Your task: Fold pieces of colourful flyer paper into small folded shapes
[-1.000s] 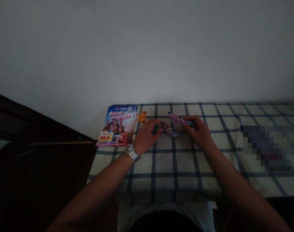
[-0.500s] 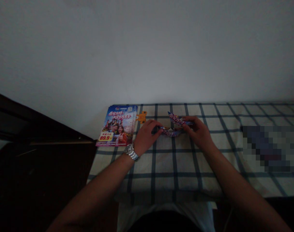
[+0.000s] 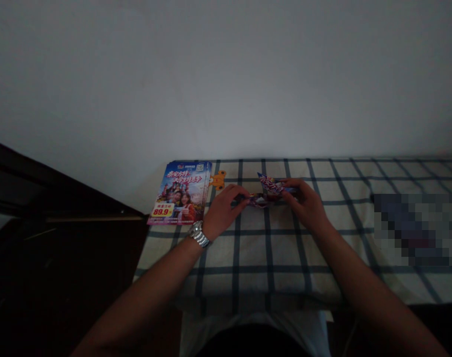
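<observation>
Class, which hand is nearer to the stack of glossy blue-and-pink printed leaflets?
Left. The left hand is just right of the stack; the right hand is farther right, across the folded blue-and-purple printed paper.

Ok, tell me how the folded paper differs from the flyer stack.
The folded paper is bent into angled shapes; the flyer stack lies flat. The left hand and right hand hold the folded paper; neither holds the flyer stack. The folded paper looks smaller than the flyer stack. Both carry colourful print with pale lettering.
</observation>
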{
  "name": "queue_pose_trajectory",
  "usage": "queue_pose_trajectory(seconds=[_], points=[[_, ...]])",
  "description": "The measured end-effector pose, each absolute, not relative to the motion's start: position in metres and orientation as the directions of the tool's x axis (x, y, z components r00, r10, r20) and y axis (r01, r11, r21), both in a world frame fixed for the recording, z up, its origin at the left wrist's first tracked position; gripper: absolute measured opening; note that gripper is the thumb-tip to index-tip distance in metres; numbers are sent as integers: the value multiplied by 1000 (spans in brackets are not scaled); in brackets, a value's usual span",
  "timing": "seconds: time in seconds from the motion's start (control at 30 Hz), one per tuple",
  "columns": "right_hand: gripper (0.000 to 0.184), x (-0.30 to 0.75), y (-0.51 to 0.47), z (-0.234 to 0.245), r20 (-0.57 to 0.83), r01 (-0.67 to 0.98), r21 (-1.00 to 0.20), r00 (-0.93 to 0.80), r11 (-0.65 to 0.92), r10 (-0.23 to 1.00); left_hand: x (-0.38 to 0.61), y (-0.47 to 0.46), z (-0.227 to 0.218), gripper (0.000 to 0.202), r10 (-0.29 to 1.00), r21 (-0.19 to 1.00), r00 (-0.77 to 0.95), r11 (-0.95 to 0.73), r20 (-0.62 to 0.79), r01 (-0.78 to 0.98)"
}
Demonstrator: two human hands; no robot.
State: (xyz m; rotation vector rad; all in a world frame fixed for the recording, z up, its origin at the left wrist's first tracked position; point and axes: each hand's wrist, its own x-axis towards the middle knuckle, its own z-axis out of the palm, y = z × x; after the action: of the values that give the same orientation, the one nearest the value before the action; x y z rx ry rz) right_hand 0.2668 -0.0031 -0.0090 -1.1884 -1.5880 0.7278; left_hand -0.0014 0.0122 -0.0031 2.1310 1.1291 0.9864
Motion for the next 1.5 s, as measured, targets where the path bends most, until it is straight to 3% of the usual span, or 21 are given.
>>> queue_pose_trajectory(seconds=[0.33,0.97,1.5], points=[[17,265,-7,-4,451,376,-796,-151,473,879,-1,12,-6,36,881,856,378,-411,285,315],[13,260,-10,0,477,415,-709,-313,570,821,-1,9,-5,51,877,827,379,-434,296,357],[14,260,-7,-7,399,435,-728,-360,530,843,-2,10,-1,30,829,720,438,-536,348,441]])
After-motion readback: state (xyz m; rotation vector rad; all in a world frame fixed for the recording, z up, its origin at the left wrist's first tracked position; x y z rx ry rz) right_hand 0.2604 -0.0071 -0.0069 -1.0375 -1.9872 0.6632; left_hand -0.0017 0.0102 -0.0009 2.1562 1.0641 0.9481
